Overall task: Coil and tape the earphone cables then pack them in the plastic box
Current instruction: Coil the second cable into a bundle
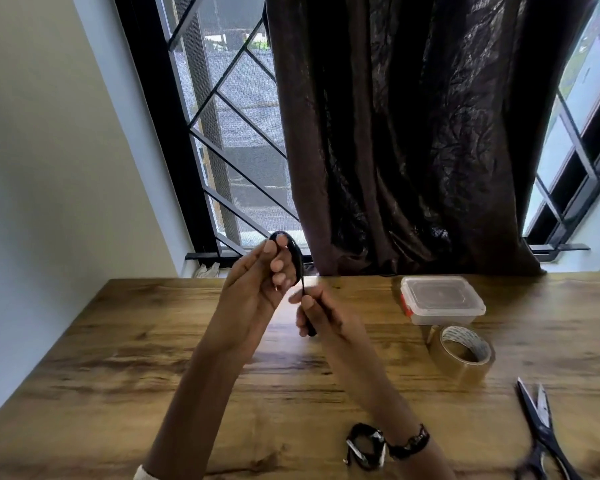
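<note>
My left hand (257,282) is raised above the table and pinches a loop of black earphone cable (296,256) that curves over its fingertips. The cable runs down into my right hand (321,311), which grips its lower end just below and to the right. A second black cable (365,445), coiled and wrapped with shiny tape, lies on the wooden table (136,358) near my right wrist. The clear plastic box (440,299), with its lid on, stands at the back right. In front of the box sits a roll of brown tape (463,355).
Black scissors (542,431) lie open at the right front of the table. A dark curtain (406,133) hangs behind the table over a barred window (229,133). A white wall is to the left.
</note>
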The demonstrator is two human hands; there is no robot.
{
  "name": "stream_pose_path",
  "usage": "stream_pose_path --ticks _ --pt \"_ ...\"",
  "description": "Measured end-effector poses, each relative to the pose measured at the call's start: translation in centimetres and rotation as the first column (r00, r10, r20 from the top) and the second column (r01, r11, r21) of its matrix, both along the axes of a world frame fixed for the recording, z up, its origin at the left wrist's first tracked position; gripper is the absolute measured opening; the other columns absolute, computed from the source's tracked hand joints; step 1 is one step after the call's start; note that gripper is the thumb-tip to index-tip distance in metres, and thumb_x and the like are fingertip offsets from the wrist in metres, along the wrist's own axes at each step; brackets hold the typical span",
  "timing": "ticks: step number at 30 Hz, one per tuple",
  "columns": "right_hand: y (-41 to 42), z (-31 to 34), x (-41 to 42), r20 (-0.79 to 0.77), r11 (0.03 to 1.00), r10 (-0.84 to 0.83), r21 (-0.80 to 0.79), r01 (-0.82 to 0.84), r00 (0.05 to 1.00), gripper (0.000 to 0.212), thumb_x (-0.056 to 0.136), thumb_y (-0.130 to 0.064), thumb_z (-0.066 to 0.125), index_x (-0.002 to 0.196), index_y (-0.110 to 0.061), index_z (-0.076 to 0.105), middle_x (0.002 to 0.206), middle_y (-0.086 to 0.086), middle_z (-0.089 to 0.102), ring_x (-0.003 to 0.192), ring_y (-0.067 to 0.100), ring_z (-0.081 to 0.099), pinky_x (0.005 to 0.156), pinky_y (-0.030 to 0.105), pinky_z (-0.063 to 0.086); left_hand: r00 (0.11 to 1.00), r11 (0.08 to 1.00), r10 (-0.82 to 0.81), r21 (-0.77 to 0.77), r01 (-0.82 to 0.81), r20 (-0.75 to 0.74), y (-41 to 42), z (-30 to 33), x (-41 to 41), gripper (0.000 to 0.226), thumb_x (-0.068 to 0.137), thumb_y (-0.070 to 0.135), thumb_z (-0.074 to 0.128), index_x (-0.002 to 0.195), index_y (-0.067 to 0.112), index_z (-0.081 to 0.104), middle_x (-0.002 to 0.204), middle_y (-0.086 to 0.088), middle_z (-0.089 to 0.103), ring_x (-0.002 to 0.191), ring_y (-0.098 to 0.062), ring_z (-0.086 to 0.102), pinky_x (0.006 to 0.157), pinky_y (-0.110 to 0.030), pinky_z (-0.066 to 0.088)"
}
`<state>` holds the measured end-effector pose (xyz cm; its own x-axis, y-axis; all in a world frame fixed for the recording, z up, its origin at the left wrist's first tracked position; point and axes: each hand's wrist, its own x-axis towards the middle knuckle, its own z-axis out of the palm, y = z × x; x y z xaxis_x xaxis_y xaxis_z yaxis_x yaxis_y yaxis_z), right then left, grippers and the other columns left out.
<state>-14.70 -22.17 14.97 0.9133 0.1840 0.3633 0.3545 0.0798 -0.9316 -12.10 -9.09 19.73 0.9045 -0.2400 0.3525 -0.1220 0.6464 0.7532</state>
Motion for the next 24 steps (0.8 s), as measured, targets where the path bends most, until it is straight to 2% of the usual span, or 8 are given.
stream_pose_path --ticks 3,5,8,11,13,15,20,24 --pt "0.1 -0.2 -0.4 0.127 0.961 -0.146 -0.216 0.171 0.981 0.019 0.101 -0.009 0.047 0.098 -0.011 0.066 0.072 -0.007 0.055 0.067 0.004 0.051 0.065 0.02 0.042 0.998 0.997 0.063 0.04 -0.062 -0.019 -0.4 -0.5 -0.2 0.02 0.097 0.009 0.038 0.103 0.007 0.057 0.071 0.005 0.053 0.063 -0.005 0.051 0.059 -0.016 0.045" --pt "0.1 0.1 -0.8 0.308 0.86 -0.192 -0.404 0.311 0.932 0.017 0.099 -0.007 0.051 0.105 -0.007 0.067 0.081 -0.002 0.058 0.07 0.003 0.048 0.066 0.016 0.039 0.993 0.986 0.119 0.117 -0.118 -0.006 -0.6 -1.1 -0.4 0.024 0.097 0.006 0.038 0.112 0.005 0.057 0.078 0.003 0.058 0.071 -0.008 0.054 0.068 -0.017 0.048" --pt "-0.1 0.9 -1.5 0.512 0.635 -0.15 -0.606 0.479 0.846 0.019 0.095 -0.009 0.058 0.11 -0.002 0.067 0.09 0.006 0.058 0.076 0.011 0.05 0.065 0.019 0.039 0.96 0.907 0.254 0.316 -0.28 0.121 -0.7 -1.6 -0.5 0.026 0.099 0.002 0.035 0.118 0.002 0.053 0.083 0.001 0.061 0.077 -0.008 0.056 0.078 -0.02 0.05" --pt "-0.6 2.7 -2.1 0.589 0.518 -0.053 -0.674 0.527 0.806 0.015 0.089 -0.006 0.064 0.103 -0.003 0.068 0.095 0.009 0.061 0.079 0.022 0.06 0.063 0.03 0.052 0.924 0.82 0.32 0.427 -0.381 0.209 -0.9 -1.7 -0.6 0.025 0.1 0.0 0.036 0.118 -0.004 0.052 0.085 -0.003 0.061 0.079 -0.009 0.058 0.079 -0.022 0.05" --pt "-1.1 3.8 -2.0 0.626 0.494 0.006 -0.68 0.542 0.779 0.012 0.088 -0.006 0.063 0.099 -0.003 0.069 0.097 0.011 0.065 0.08 0.027 0.063 0.062 0.038 0.056 0.922 0.808 0.32 0.445 -0.386 0.218 -0.9 -1.7 -0.7 0.024 0.099 0.001 0.039 0.117 -0.006 0.053 0.083 0.002 0.064 0.079 -0.009 0.059 0.078 -0.019 0.049" --pt "-1.3 4.7 -1.7 0.632 0.479 0.082 -0.703 0.526 0.77 0.011 0.09 -0.007 0.06 0.096 -0.005 0.068 0.097 0.011 0.066 0.082 0.027 0.064 0.063 0.041 0.056 0.93 0.815 0.3 0.45 -0.365 0.211 -0.8 -1.8 -0.7 0.024 0.098 0.003 0.041 0.116 -0.004 0.056 0.081 0.008 0.065 0.08 -0.006 0.06 0.077 -0.017 0.048" --pt "-1.5 5.4 -1.6 0.627 0.475 0.192 -0.733 0.487 0.755 0.009 0.086 -0.006 0.064 0.093 -0.009 0.068 0.091 0.007 0.064 0.079 0.023 0.063 0.06 0.037 0.055 0.952 0.848 0.255 0.435 -0.303 0.168 -0.9 -1.5 -0.9 0.019 0.097 0.012 0.044 0.103 0.006 0.061 0.076 0.004 0.057 0.075 -0.007 0.053 0.071 -0.015 0.045" --pt "-2.1 5.4 -1.2 0.631 0.468 0.227 -0.739 0.485 0.742 0.01 0.081 -0.006 0.07 0.09 -0.011 0.069 0.09 0.005 0.065 0.077 0.021 0.064 0.06 0.03 0.054 0.958 0.838 0.245 0.465 -0.286 0.147 -0.7 -1.1 -0.9 0.019 0.1 0.011 0.04 0.093 0.006 0.056 0.075 -0.004 0.046 0.073 -0.014 0.042 0.068 -0.018 0.039"
